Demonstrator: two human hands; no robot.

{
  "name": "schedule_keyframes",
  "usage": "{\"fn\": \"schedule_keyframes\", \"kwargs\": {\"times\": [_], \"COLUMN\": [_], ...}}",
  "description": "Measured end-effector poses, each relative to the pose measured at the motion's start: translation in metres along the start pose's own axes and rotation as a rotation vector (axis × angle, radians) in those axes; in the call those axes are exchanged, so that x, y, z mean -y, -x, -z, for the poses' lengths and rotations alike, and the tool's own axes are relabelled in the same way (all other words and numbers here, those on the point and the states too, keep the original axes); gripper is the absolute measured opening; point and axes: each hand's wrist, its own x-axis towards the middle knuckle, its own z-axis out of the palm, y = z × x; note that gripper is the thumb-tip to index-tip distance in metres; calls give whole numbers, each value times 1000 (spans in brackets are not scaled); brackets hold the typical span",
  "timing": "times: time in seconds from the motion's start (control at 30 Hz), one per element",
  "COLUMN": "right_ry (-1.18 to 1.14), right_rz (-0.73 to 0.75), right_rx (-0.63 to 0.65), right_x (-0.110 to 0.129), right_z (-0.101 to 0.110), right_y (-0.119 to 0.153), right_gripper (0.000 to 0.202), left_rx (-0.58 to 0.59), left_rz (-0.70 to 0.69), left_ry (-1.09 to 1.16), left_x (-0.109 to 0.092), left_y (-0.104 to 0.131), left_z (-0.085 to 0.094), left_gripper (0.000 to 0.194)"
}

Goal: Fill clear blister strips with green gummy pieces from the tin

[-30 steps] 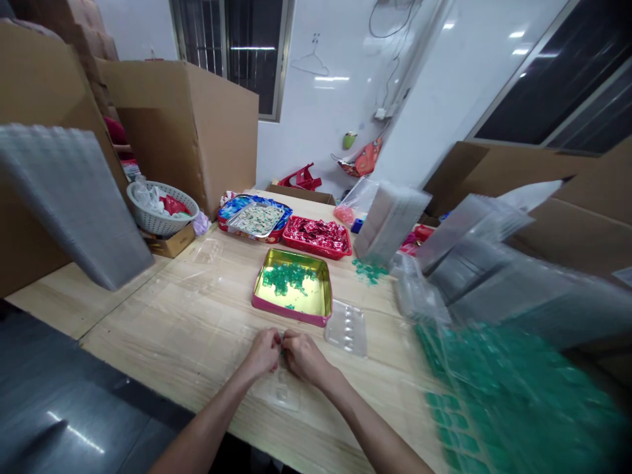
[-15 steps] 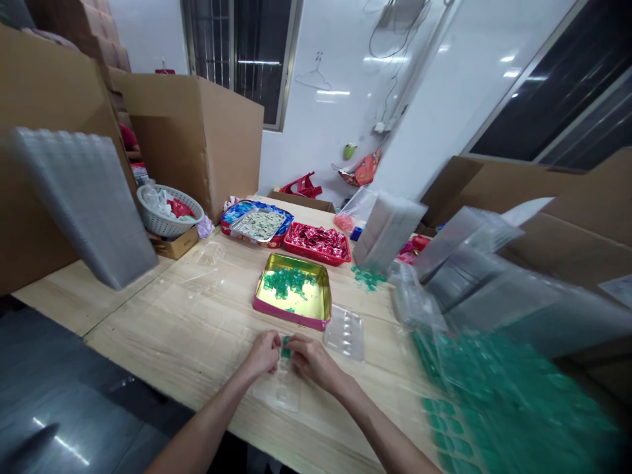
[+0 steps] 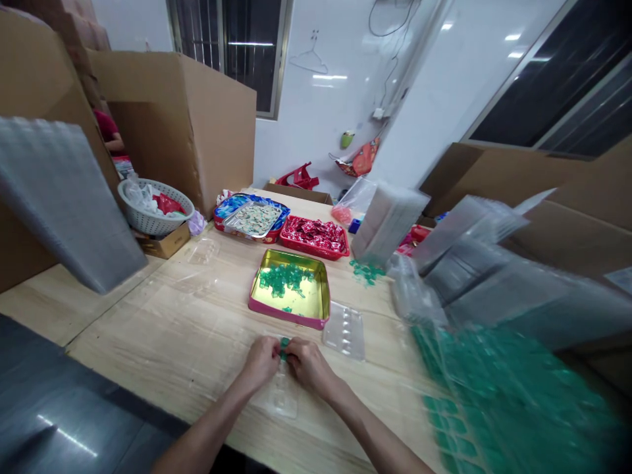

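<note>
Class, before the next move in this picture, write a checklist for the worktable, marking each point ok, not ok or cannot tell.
1. Both hands at the work: ok; left hand and right hand are close together over a clear plastic tray.
2. Green piece at the fingertips: ok; it shows between the hands.
3. That piece seated in the tray: cannot tell; fingers hide it.
4. Green pieces in the gold-lined tin: ok; a scattered pile lies inside.
5. All loose green pieces inside the tin: not ok; a cluster lies on the table beside the upright stack of clear plastic.
</note>
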Motion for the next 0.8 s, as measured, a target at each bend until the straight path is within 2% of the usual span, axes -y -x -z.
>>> {"fn": "schedule_keyframes", "kwargs": {"times": [0.13,0.23,0.3,0.37,0.43,0.5,0.6,0.7,0.8], "right_ry": [83,128,110,87,75,59,14,-34,-87], "right_rz": [-56,-13,-11,-75,-174,-239,-251,-272,-323], "right_rx": [28,55,-17,-130,-131,-26,92,77,25], "right_x": [4,3,-3,-14,-28,-41,-56,-66,-74], "right_z": [-3,13,33,51,62,61,49,41,43], "right_y": [3,-4,-18,-41,-67,-90,-109,-110,-103], "right_gripper": [30,26,23,22,21,23,25,24,20], "left_rx": [-31,-54,-73,-81,-81,-83,-85,-89,-103], "left_rz": [2,-7,-4,7,15,25,42,38,57], "left_ry": [-74,-108,-119,-121,-111,-108,-109,-74,46], "left_x": [1,5,7,8,8,7,6,5,3], "left_y": [-1,0,0,0,0,-2,-6,-8,-8], "left_z": [-5,-9,-12,-14,-16,-17,-18,-15,-12], "left_gripper": [22,24,25,26,27,27,26,25,21]}}
